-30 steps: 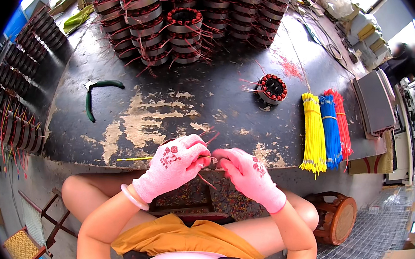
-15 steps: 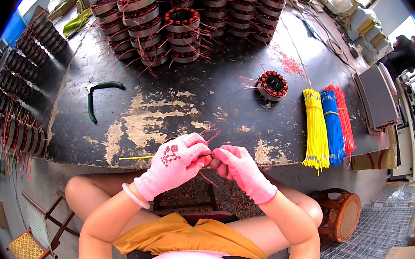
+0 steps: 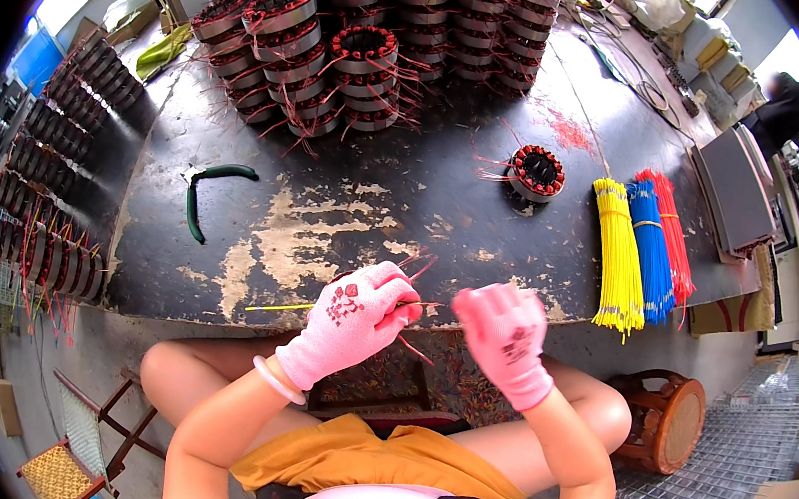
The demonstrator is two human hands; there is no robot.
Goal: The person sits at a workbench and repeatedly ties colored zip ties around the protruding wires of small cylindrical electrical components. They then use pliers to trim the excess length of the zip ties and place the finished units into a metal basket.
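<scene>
At the table's front edge my left hand (image 3: 359, 321), in a pink glove, is closed with its fingers pinched round a thin yellow wire (image 3: 276, 308). The wire sticks out to the left of the glove, and a short end shows past the fingertips on the right. Thin red leads (image 3: 423, 269) poke out above and below the same fingers; whatever they come from is mostly covered by the glove. My right hand (image 3: 506, 344), gloved in pink too, is apart from the left, just to its right. Motion blurs its fingers.
Tall stacks of wound stator rings (image 3: 364, 73) fill the back, and one single stator (image 3: 537, 173) lies nearer. Yellow (image 3: 620, 256), blue (image 3: 650, 250) and red wire bundles (image 3: 675, 238) lie at right. Green-handled cutters (image 3: 195, 196) are at left. More rings (image 3: 34, 248) line the left side.
My right hand has come away from the left fingertips, moving to the right and turning. My left hand keeps its hold on the yellow wire. The whole view has shifted slightly.
</scene>
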